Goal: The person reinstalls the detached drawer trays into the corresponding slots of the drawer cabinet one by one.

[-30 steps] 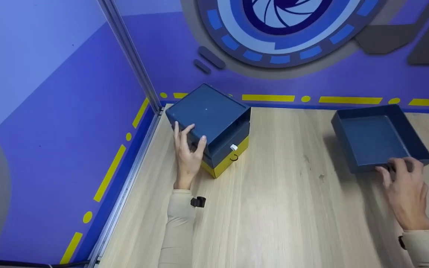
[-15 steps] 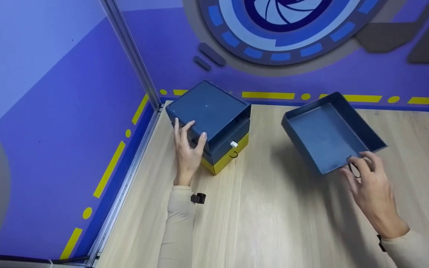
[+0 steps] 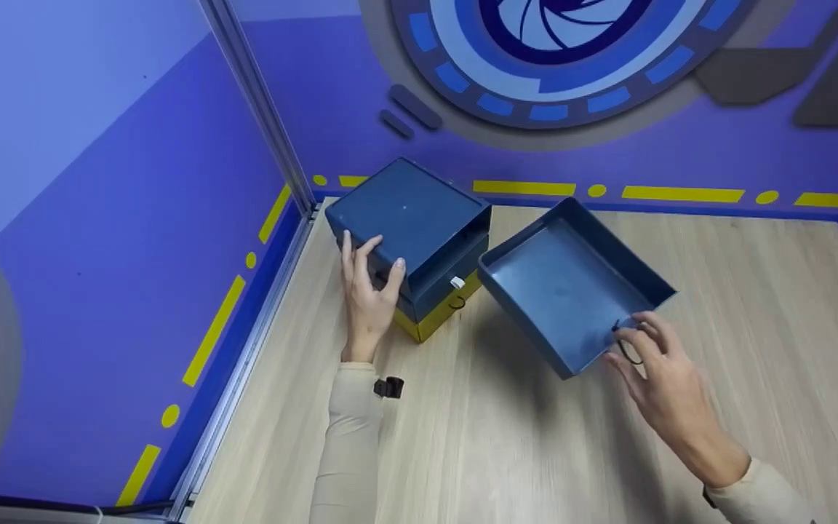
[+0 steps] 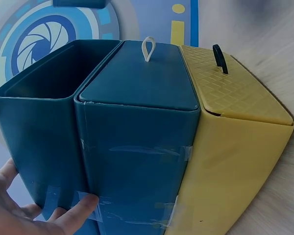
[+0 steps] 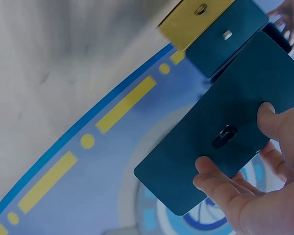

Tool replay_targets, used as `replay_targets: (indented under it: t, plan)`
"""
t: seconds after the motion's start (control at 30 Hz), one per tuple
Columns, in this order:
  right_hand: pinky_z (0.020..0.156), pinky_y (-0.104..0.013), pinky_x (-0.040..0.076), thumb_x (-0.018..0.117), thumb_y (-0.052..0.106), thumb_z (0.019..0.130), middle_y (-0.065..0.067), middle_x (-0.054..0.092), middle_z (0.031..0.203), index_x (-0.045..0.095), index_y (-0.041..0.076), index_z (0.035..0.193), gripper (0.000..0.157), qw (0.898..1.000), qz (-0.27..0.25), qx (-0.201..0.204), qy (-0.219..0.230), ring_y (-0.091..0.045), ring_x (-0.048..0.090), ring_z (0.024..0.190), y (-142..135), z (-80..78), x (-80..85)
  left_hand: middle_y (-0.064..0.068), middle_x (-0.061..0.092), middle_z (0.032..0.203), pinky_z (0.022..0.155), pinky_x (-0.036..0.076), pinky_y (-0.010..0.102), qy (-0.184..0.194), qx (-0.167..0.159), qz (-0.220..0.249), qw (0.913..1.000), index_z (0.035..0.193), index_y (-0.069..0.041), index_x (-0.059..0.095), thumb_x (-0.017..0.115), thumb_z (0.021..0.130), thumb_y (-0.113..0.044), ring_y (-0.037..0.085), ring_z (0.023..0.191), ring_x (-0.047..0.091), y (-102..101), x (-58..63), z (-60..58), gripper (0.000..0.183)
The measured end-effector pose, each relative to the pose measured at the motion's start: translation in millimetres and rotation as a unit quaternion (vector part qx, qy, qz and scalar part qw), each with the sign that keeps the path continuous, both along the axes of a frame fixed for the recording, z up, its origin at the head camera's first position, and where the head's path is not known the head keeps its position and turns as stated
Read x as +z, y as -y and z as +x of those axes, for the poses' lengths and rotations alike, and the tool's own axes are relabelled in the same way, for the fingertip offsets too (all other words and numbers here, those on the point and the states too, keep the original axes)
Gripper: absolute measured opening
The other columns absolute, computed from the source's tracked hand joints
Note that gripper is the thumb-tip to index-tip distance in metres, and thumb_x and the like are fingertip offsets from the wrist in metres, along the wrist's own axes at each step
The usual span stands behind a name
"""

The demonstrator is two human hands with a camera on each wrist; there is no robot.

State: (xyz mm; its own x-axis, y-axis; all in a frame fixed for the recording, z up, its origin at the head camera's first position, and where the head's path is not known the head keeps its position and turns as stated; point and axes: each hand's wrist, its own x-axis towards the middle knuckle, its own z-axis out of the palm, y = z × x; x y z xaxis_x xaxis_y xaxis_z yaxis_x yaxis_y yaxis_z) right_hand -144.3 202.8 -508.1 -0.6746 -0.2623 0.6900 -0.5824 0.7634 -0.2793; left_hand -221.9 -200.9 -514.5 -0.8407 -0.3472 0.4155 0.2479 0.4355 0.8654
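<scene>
A dark blue stacked drawer unit [image 3: 404, 215] stands at the back left, turned cornerwise. Its top slot [image 4: 63, 73] is open and hollow. Below sit a dark blue drawer [image 4: 137, 78] with a white loop [image 3: 457, 282] and a yellow drawer [image 4: 240, 93] with a black loop [image 4: 219, 58]. My left hand [image 3: 368, 309] rests with spread fingers against the unit's left side and top edge. Raised over the table, my right hand [image 3: 670, 386] pinches the loose dark blue drawer [image 3: 561, 291] by its front wall, near its black loop [image 5: 225, 137]. The drawer's far corner overlaps the unit's front edge in the head view.
The light wooden table [image 3: 506, 437] lies under everything. A purple back wall [image 3: 535, 164] with yellow markings rises close behind the unit. A metal rail [image 3: 266, 298] runs along the table's left edge beside a side panel [image 3: 135, 255].
My right hand has carried the loose drawer leftward from the right side to close beside the unit, turning it on the way. The left hand and the unit have stayed in place.
</scene>
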Motion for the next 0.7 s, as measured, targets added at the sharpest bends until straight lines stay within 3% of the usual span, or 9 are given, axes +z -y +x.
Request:
replay_targets:
  t: [0.4, 0.7]
  plan:
    - [0.067, -0.048, 0.063, 0.092, 0.004, 0.080, -0.023, 0.063, 0.130, 0.072, 0.007, 0.111, 0.037, 0.999, -0.004, 0.038, 0.031, -0.040, 0.074, 0.111, 43.6, 2.5, 1.3, 0.011, 0.012, 0.180, 0.128, 0.022, 0.069, 0.007, -0.011, 0.008, 0.9999, 0.146, -0.019, 0.059, 0.069, 0.098, -0.040, 0.038, 0.166, 0.015, -1.6, -1.4, 2.6, 0.054]
    - [0.065, -0.046, 0.061, 0.092, 0.010, 0.081, -0.024, 0.066, 0.128, 0.073, 0.011, 0.109, 0.034, 0.998, 0.012, 0.057, 0.038, -0.038, 0.074, 0.097, 64.0, -2.3, -5.5, 0.010, 0.011, 0.180, 0.127, 0.023, 0.069, 0.014, -0.007, 0.011, 0.9998, 0.146, -0.020, 0.059, 0.070, 0.098, -0.041, 0.037, 0.166, 0.015, 0.0, 2.0, 1.6, 0.054]
